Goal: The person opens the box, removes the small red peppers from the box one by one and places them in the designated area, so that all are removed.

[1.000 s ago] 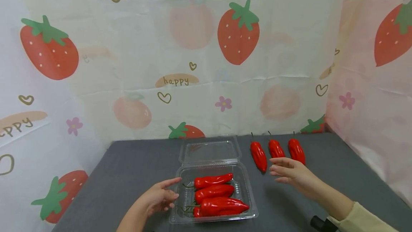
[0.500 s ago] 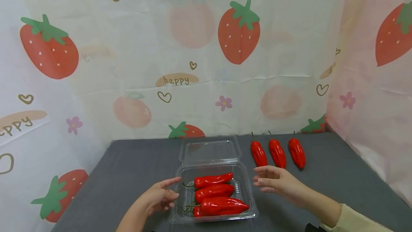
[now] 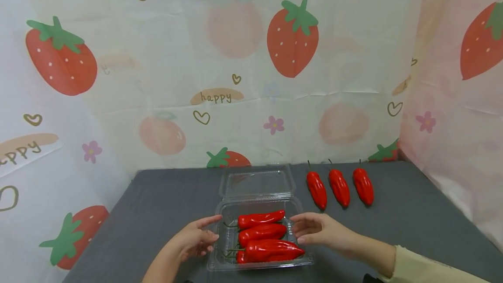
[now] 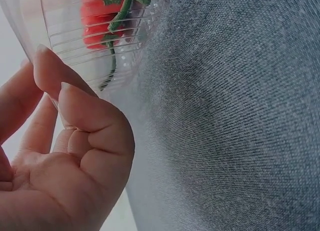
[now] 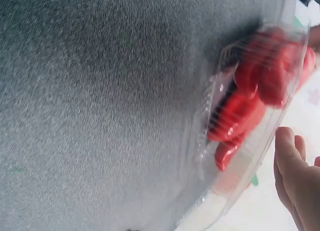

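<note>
A clear plastic clamshell box [image 3: 220,269] stands with its lid [image 3: 257,185] folded back. Several red chili peppers [image 3: 271,250] with green stems lie crosswise inside it. At the box's left side is my left hand [image 3: 191,240], index finger stretched toward the rim and the lower fingers bent; the left wrist view shows its fingertips right at the clear rim. My right hand [image 3: 324,232] holds nothing. Its loosely bent fingers overlap the box's right edge, close to the pepper tips, with the thumb below them. In the right wrist view its fingertips appear beside the box wall.
Three more red peppers, left [image 3: 316,190], middle [image 3: 339,188] and right [image 3: 363,187], lie in a row on the grey cloth-covered table [image 3: 169,200], right of the lid. Behind and at the sides hangs a strawberry-print curtain [image 3: 235,121].
My right hand has moved left and toward me, from beside the three loose peppers to the box's right edge. My left hand and the peppers have stayed put.
</note>
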`<move>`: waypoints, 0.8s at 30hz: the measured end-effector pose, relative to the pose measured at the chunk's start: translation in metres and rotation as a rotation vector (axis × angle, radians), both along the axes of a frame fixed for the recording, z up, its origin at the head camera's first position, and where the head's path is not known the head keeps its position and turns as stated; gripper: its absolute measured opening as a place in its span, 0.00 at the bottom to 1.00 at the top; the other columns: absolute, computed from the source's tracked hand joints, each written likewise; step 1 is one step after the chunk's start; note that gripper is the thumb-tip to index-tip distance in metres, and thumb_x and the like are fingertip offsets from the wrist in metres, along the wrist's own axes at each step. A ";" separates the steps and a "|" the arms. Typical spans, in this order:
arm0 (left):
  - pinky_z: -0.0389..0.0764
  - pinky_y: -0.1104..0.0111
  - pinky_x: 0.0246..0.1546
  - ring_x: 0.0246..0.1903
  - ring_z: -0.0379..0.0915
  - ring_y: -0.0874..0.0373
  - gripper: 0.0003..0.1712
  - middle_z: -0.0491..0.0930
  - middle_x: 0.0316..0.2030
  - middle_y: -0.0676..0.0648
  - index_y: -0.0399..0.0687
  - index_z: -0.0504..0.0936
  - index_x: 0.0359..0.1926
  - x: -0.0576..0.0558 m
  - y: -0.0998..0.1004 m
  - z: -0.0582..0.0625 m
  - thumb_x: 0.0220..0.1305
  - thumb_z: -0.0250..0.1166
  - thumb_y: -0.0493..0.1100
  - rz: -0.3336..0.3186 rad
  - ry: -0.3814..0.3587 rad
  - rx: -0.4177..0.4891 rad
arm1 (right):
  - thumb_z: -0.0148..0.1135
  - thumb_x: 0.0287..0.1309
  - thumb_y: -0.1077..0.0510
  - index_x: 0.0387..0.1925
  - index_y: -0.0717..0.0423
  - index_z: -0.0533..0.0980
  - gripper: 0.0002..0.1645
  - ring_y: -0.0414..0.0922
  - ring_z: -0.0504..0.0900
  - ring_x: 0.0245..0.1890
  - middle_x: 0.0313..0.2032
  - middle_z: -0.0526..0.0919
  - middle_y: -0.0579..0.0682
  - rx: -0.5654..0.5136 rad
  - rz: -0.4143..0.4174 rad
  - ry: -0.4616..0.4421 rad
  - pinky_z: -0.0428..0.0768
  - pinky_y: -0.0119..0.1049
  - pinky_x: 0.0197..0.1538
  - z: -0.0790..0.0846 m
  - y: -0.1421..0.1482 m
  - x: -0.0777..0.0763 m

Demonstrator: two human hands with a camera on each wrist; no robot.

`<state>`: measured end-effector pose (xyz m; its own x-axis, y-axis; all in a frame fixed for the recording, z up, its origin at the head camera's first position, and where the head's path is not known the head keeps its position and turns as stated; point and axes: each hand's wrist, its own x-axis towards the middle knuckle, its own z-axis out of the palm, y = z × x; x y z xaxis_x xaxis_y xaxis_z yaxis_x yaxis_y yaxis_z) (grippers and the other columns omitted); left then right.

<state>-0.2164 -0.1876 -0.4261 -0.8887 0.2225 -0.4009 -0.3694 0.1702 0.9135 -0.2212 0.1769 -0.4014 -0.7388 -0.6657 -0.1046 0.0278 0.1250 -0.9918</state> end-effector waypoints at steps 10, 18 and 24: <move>0.66 0.72 0.22 0.18 0.70 0.63 0.37 0.70 0.19 0.52 0.37 0.56 0.73 -0.001 -0.001 -0.001 0.66 0.58 0.30 -0.012 -0.006 0.008 | 0.63 0.60 0.64 0.65 0.70 0.64 0.33 0.60 0.74 0.57 0.56 0.76 0.64 0.103 0.000 -0.027 0.76 0.49 0.54 -0.005 -0.019 -0.001; 0.67 0.72 0.22 0.18 0.70 0.64 0.37 0.71 0.19 0.52 0.37 0.56 0.73 0.000 0.000 0.001 0.66 0.58 0.31 -0.007 -0.009 -0.001 | 0.65 0.57 0.66 0.65 0.69 0.66 0.34 0.61 0.73 0.58 0.54 0.78 0.61 0.185 -0.002 0.011 0.75 0.51 0.56 -0.010 -0.035 0.001; 0.67 0.72 0.22 0.18 0.70 0.63 0.36 0.71 0.20 0.52 0.37 0.56 0.73 0.001 0.001 0.001 0.66 0.58 0.30 0.001 -0.006 -0.006 | 0.66 0.57 0.66 0.67 0.66 0.65 0.37 0.61 0.71 0.61 0.55 0.78 0.61 0.220 0.021 0.051 0.73 0.53 0.57 -0.013 -0.044 0.000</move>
<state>-0.2158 -0.1869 -0.4254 -0.8866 0.2194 -0.4072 -0.3746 0.1759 0.9103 -0.2209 0.1330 -0.4144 -0.7329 -0.6464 -0.2123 -0.0262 0.3387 -0.9405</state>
